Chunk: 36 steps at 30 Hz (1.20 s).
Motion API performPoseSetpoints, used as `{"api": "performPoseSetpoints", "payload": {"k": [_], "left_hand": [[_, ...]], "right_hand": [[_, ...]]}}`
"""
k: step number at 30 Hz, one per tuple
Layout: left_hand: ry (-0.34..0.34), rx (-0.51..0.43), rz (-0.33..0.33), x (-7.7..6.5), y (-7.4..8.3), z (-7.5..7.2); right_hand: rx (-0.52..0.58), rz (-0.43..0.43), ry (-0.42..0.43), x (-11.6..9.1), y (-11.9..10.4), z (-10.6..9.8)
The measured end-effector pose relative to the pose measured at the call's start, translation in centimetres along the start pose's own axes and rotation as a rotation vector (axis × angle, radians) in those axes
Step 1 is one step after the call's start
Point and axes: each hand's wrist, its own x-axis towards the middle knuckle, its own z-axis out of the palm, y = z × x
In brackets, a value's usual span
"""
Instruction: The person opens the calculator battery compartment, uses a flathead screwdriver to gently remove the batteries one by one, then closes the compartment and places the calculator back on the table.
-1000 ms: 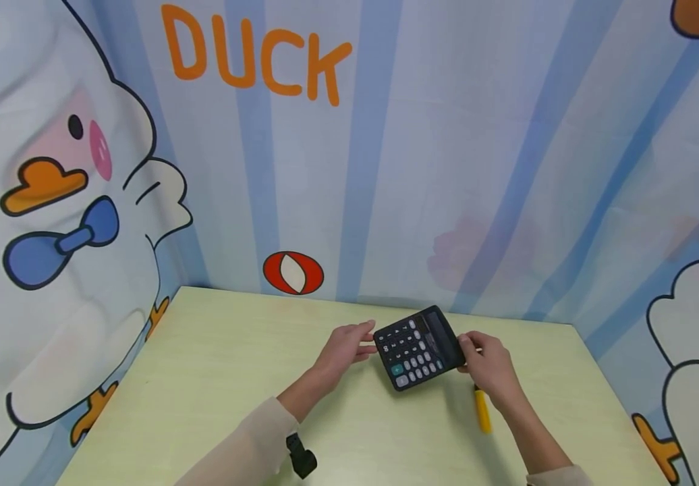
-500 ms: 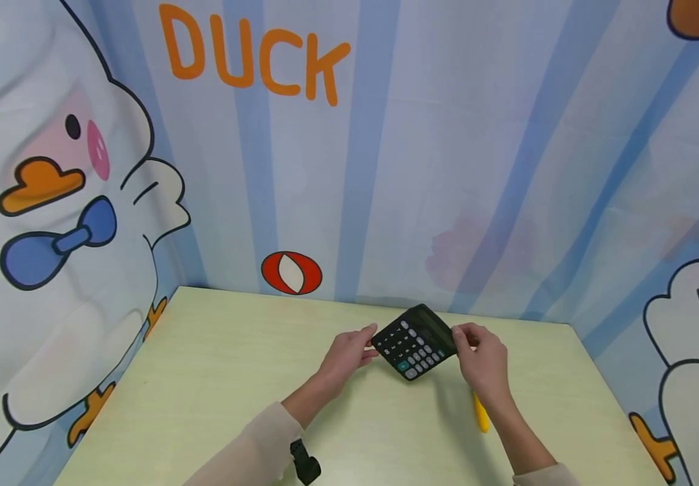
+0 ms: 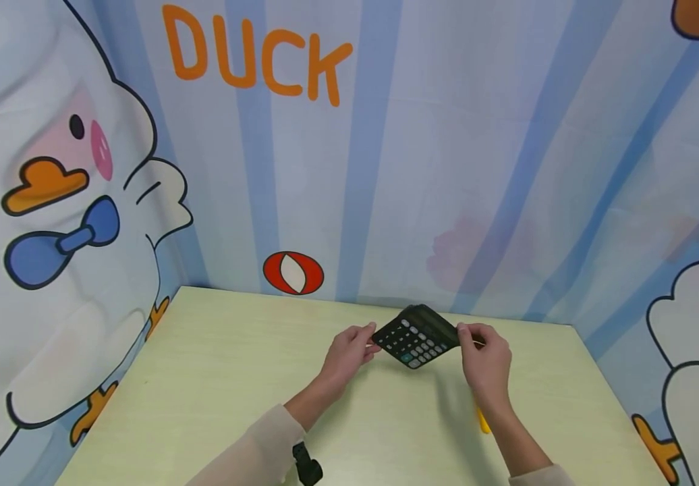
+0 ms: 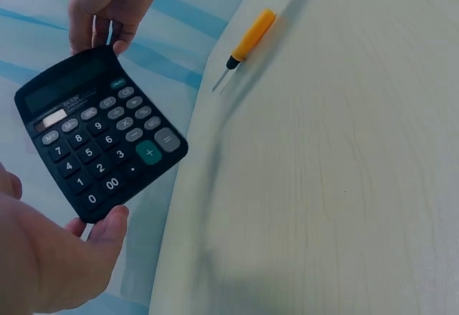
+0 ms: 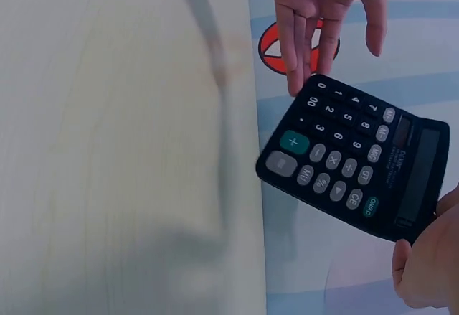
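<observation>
A black desk calculator is held up above the table, tilted, its keys and display facing up toward the head camera. My right hand pinches it by the corner beside the display, thumb on one side and fingers on the other. At the opposite corner, near the 0 key, my left hand touches the edge with its fingertips. Seen from the right wrist, the fingers of that left hand are straight and its thumb stands off from the calculator. The screen shows no readable digits.
A screwdriver with a yellow handle lies on the pale wooden table, partly hidden behind my right forearm in the head view. A duck-print curtain hangs along the table's back edge and sides.
The calculator has risen and tipped, so its near edge sits higher in the head view. My right hand moved with it, and its forearm now covers more of the screwdriver.
</observation>
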Motion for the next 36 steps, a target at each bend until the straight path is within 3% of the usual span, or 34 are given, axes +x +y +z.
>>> {"api": "performPoseSetpoints", "payload": {"k": [6,14,26,36], "left_hand": [[0.02,-0.027,0.031,0.0,0.0,0.1],[0.075,0.032,0.057,0.0,0.1,0.4],[0.096,0.067,0.081,-0.1,-0.1,0.1],[0.045,0.103,0.119,-0.4,-1.0,0.2]], "right_hand": [[0.136,0.072,-0.008,-0.1,0.0,0.1],[0.32,0.247,-0.078,-0.1,0.4,0.4],[0.327,0.292,-0.202,-0.7,0.2,0.8],[0.221,0.283,-0.272,-0.9,-0.4,1.2]]}}
